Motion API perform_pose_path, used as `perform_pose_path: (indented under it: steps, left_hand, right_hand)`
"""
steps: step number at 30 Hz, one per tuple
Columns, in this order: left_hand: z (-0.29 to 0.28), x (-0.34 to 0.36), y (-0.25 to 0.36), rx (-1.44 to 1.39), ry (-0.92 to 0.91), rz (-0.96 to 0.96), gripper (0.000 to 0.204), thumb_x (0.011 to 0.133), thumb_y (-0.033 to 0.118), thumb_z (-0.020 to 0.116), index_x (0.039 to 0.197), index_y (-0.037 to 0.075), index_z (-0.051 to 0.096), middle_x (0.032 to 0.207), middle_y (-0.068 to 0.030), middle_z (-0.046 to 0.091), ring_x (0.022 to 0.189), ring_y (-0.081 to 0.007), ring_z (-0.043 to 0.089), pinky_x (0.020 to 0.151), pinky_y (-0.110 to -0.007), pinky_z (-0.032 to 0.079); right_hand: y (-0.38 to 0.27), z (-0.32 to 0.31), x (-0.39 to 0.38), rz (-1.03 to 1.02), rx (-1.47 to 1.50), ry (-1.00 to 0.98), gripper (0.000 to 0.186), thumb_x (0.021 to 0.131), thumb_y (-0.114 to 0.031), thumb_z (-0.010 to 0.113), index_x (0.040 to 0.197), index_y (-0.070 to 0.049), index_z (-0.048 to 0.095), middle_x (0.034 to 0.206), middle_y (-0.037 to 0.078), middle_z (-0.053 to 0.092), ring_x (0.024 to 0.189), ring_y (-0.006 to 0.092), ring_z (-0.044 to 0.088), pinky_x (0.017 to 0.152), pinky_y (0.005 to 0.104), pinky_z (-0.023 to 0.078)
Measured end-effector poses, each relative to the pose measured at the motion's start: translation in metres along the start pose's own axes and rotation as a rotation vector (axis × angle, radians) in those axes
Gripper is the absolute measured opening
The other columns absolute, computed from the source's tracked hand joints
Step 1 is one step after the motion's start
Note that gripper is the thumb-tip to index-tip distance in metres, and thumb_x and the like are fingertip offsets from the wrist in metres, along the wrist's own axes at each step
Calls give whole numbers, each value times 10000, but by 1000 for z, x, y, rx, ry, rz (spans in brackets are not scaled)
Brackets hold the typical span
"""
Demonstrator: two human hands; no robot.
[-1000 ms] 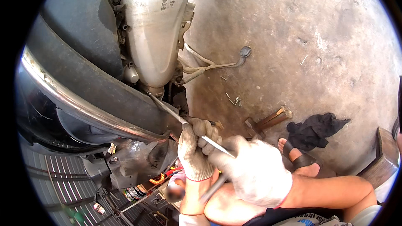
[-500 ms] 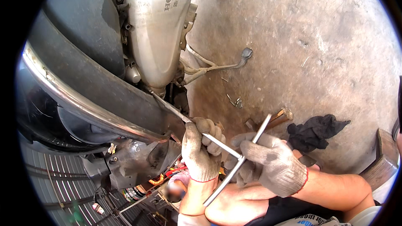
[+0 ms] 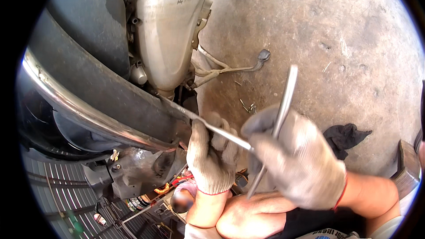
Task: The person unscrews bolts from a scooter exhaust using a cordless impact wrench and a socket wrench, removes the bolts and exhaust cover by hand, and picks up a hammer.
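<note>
Both my hands wear pale knitted work gloves and work on a long T-handle wrench (image 3: pixel 228 136). Its shaft slants up left to the lower end of a silver scooter cover (image 3: pixel 166 35), where the tip is lost beside dark parts. My left hand (image 3: pixel 210 166) is loosely closed round the middle of the shaft, thumb on one side, blurred fingers on the other. My right hand (image 3: pixel 305 163) grips the crossbar where it meets the shaft; both bar ends stick out past the glove.
A dark body panel (image 3: pixel 93 79) with a chrome trim bar (image 3: pixel 88 113) fills the left. Out from the scooter juts a bent lever (image 3: pixel 241 69). On the concrete floor lie several small bolts (image 3: pixel 252 108) and a black cloth (image 3: pixel 343 139). Another person (image 3: pixel 183 192) appears low in the background.
The crossbar has turned and come up and right, with my right hand following. My left hand stays by the shaft, its fingers looser. The hammer-like tool on the floor is now hidden.
</note>
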State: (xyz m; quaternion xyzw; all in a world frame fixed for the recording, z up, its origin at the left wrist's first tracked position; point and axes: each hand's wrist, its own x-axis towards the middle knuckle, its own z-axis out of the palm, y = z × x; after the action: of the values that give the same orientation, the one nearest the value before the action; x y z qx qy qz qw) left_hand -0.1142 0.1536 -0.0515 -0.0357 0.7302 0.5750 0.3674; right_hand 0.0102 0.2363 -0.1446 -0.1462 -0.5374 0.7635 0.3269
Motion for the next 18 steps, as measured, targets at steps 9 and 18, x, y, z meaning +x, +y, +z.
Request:
perform_pose_path:
  steps: [9, 18]
  left_hand:
    - [-22, -15, -2, 110, -118, -101, 396, 1020, 402, 553, 830, 60, 499, 604, 43, 335, 473, -64, 269, 418, -238, 218]
    - [-29, -29, -8, 259, -44, -26, 443, 994, 457, 586, 835, 48, 529, 650, -9, 443, 501, -69, 350, 444, -234, 285]
  right_hand:
    - [-22, 43, -28, 706, 902, 225, 81, 982, -52, 532, 1021, 11, 566, 865, 80, 634, 706, 140, 621, 627, 294, 533]
    - [-22, 50, -40, 259, -70, -208, 357, 796, -34, 635, 1146, -102, 614, 947, 160, 639, 769, 361, 677, 637, 417, 555]
